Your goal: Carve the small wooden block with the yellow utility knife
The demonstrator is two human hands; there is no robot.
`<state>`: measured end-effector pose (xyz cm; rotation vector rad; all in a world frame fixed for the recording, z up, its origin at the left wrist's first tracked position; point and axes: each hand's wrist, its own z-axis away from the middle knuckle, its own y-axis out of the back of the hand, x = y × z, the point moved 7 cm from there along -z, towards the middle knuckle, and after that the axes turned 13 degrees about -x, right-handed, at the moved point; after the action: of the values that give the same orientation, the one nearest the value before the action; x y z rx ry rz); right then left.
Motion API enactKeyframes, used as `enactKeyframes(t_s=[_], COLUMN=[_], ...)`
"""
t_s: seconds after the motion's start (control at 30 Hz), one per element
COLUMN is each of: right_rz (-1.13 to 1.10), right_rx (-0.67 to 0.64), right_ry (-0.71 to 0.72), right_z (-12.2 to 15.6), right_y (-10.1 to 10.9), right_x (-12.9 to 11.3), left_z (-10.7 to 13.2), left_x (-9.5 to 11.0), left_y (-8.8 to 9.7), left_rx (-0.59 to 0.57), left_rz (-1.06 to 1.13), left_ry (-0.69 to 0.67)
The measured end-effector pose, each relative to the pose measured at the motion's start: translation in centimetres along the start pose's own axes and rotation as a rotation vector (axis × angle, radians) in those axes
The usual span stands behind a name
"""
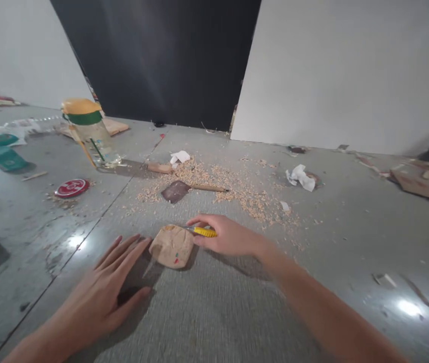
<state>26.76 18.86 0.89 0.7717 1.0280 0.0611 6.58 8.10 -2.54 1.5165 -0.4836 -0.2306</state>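
Note:
A pale, rounded wooden block lies on the grey floor in front of me. My right hand is closed on a yellow-handled knife, its blade tip resting at the block's upper right edge. My left hand hovers flat just left of the block, fingers stretched out and apart, fingertips close to the block but not clearly touching it.
Wood shavings are scattered beyond the block, with a small trowel-like tool lying in them. A yellow-lidded bottle stands at back left, a red lid near it, crumpled paper at right, boards far right.

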Motion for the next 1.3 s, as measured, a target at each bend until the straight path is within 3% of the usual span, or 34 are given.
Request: enactKeyframes(t_s=[0.13,0.2,0.3,0.4,0.5,0.63,0.8,0.87,0.97,1.1,1.2,1.3], right_rz=[-0.086,-0.173,-0.207,-0.148,-0.059,0.149,0.321,0.347,0.311,0.11,-0.065,-0.212], right_rx=[-0.077,-0.124,-0.096,-0.059,0.001,0.128,0.268,0.294,0.347,0.418,0.32,0.217], right_ry=[-0.06,-0.094,-0.097,-0.109,-0.111,-0.07,0.039,0.086,0.031,-0.111,-0.171,-0.189], right_z=[0.6,0.9,1.2,1.2,1.2,1.7,2.5,2.6,2.5,2.3,1.8,1.2], right_y=[0.0,-0.1,0.2,0.4,0.5,0.6,0.3,0.0,0.0,0.3,-0.6,-2.0], right_x=[0.6,0.9,1.0,1.3,1.5,1.0,-0.5,-0.9,-0.4,0.8,1.3,1.5], left_z=[-1.5,-3.1,-6.4,-9.6,-11.1,-10.6,-9.8,-10.0,-10.0,-9.8,-9.8,-9.8], left_x=[0.8,1.4,1.9,2.1,1.0,-1.2,-2.9,-2.5,-1.1,-0.3,0.2,0.3], left_y=[0.1,0.5,1.2,1.7,1.5,1.7,3.0,2.7,1.7,1.0,1.2,1.3], left_rx=[-0.03,-0.068,-0.157,-0.217,-0.221,-0.097,0.145,0.122,-0.026,-0.157,-0.156,-0.114], left_rz=[0.071,0.086,0.122,0.179,0.227,0.283,0.473,0.497,0.457,0.332,0.335,0.472], left_ry=[0.068,0.115,0.153,0.055,0.007,0.073,0.033,-0.125,-0.334,-0.316,-0.309,-0.324])
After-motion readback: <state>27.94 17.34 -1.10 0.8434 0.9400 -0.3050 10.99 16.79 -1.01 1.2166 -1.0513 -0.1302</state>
